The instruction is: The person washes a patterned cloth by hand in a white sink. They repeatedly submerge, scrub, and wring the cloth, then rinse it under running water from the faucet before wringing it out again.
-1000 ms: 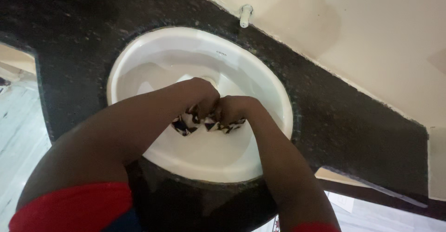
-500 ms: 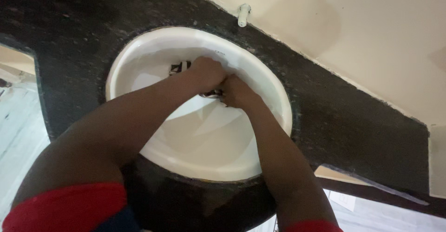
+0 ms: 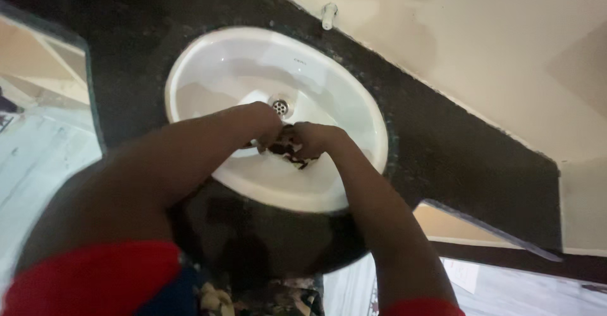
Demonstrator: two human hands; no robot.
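Note:
Both my hands meet over the bowl of a white oval sink set in a black stone counter. My left hand and my right hand are closed on a small dark and white patterned cloth bunched between them, just in front of the metal drain. Most of the cloth is hidden by my fingers. My sleeves are red.
A small metal tap stands at the wall behind the sink. A cream wall runs along the counter's far edge. The counter's edge drops to a light tiled floor on the left and at lower right.
My hands have pulled back from the far left of the bowl toward its middle, near the drain, still gripping the cloth. The view has shifted slightly.

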